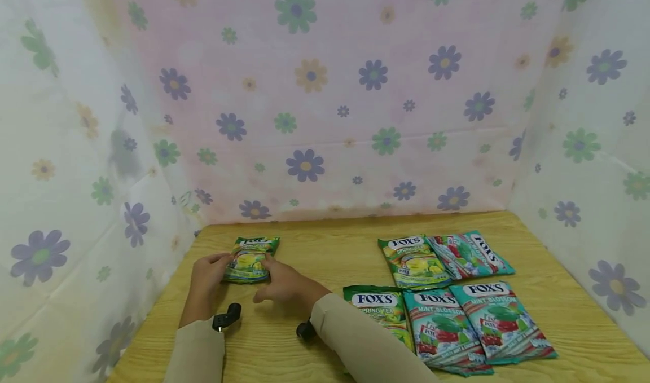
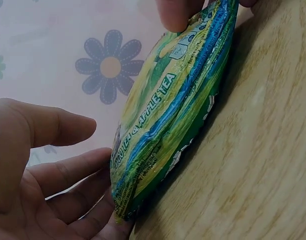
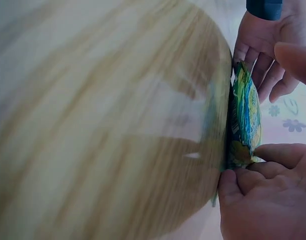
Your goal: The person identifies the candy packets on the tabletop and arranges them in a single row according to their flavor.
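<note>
A green and yellow Fox's Spring Tea candy bag [image 1: 250,263] lies flat near the table's far left. Against its left edge rest the fingers of my left hand [image 2: 48,185]; in the left wrist view the thumb stands raised, apart from the wrapper. My right hand [image 1: 291,284] pinches the opposite edge, one digit on top of the bag [image 3: 247,117] and other fingertips low at its side. Both hands also appear in the head view, with the left hand [image 1: 205,281] beside the bag. The bag's underside is hidden.
On the right lie two more Spring Tea bags, one farther back [image 1: 413,264] and one nearer [image 1: 378,299], partly behind my right sleeve [image 1: 365,338]. Several teal Mint Blossom bags [image 1: 503,321] lie beside them. Flowered cloth [image 1: 325,106] encloses the wooden table [image 1: 325,247].
</note>
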### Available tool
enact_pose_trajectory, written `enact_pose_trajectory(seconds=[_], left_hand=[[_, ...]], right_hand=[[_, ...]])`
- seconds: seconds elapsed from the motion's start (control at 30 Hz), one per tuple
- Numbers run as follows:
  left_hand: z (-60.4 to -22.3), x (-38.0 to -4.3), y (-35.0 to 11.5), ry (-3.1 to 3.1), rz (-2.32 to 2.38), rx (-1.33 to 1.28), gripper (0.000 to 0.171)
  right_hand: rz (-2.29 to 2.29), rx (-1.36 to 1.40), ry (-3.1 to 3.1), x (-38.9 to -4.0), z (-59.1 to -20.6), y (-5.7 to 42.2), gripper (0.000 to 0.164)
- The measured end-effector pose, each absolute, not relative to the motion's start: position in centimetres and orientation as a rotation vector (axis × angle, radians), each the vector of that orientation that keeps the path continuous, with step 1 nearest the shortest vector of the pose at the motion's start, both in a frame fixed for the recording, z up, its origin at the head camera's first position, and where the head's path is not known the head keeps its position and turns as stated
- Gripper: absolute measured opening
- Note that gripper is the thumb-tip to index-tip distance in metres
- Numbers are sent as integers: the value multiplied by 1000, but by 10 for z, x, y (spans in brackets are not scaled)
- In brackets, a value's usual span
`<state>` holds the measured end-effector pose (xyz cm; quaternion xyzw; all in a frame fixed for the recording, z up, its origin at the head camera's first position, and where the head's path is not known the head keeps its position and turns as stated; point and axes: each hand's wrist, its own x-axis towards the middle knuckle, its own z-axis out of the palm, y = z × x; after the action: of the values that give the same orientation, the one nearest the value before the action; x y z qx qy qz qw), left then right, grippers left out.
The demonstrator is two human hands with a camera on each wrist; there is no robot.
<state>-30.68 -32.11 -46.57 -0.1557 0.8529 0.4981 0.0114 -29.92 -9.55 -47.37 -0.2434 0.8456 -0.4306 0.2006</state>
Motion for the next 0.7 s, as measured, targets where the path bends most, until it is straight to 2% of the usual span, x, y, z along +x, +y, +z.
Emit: enact_pose_trajectory(seconds=[0.37,0.7], left_hand=[[-464,-306,-323,2652,1525,-505,62],[-461,-305,-323,2632,1595,-518,61]], right_hand=[[-1188,-710,2352,-298,-474,-95,95],[-1132,-733,2379,-303,-479,-91,92]])
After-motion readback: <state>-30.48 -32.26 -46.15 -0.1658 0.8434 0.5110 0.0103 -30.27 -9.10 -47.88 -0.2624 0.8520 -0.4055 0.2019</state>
